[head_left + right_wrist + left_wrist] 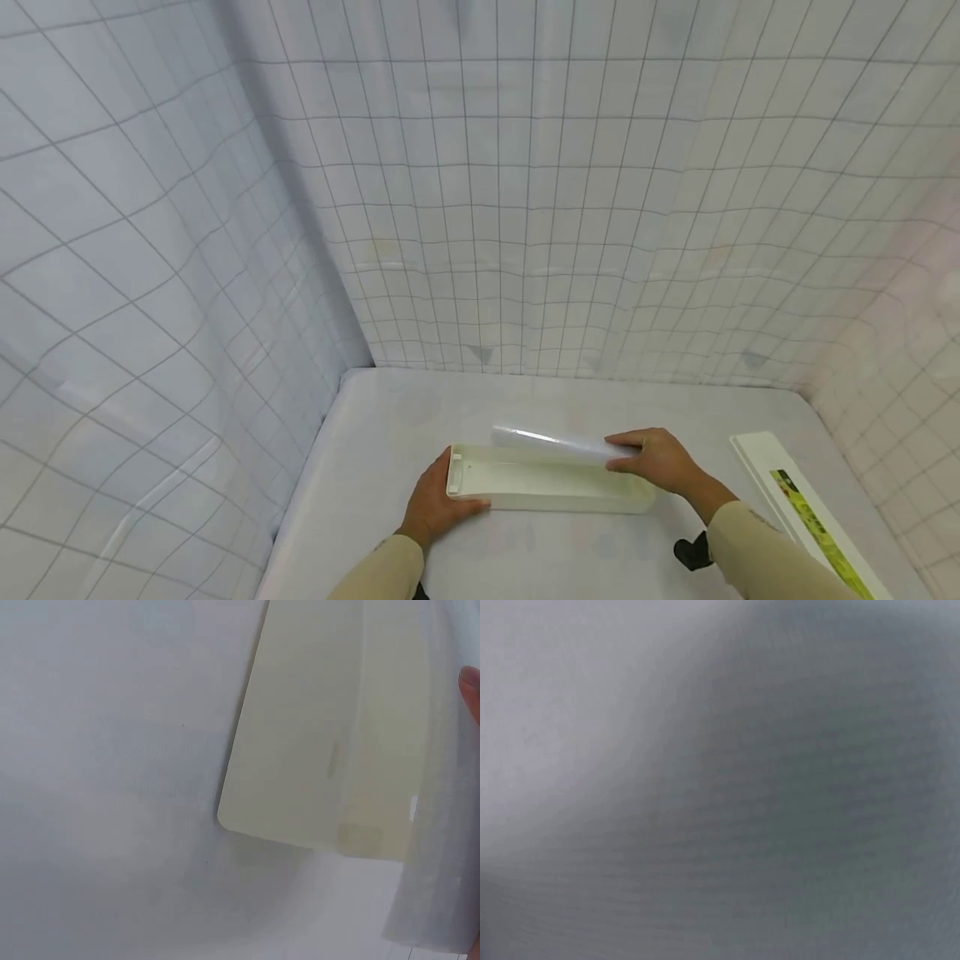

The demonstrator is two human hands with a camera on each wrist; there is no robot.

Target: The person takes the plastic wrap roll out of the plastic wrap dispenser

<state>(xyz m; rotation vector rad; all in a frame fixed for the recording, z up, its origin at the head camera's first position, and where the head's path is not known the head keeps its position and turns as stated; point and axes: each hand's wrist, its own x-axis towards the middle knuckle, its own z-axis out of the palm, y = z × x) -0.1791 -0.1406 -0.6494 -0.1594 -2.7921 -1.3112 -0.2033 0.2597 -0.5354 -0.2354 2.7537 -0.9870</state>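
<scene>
A long, cream plastic box (555, 502) lies on the table with its top side uncovered. My left hand (437, 506) grips its left end, thumb along the front wall and fingers behind the end. In my right hand (662, 458) is a roll of clear plastic wrap (543, 440), pinched near its right end between thumb and fingers. The roll slants along the box's back edge, its left end reaching beyond that edge. Loose film (442, 892) hangs past the box's end in the right wrist view. Grey blur fills the left wrist view.
A long white lid (783, 479) with a yellow-green label lies at the table's right side, beside my right forearm. A small black object (693, 552) shows by the right sleeve. Grid-patterned cloth walls (525, 208) surround the white table (360, 517).
</scene>
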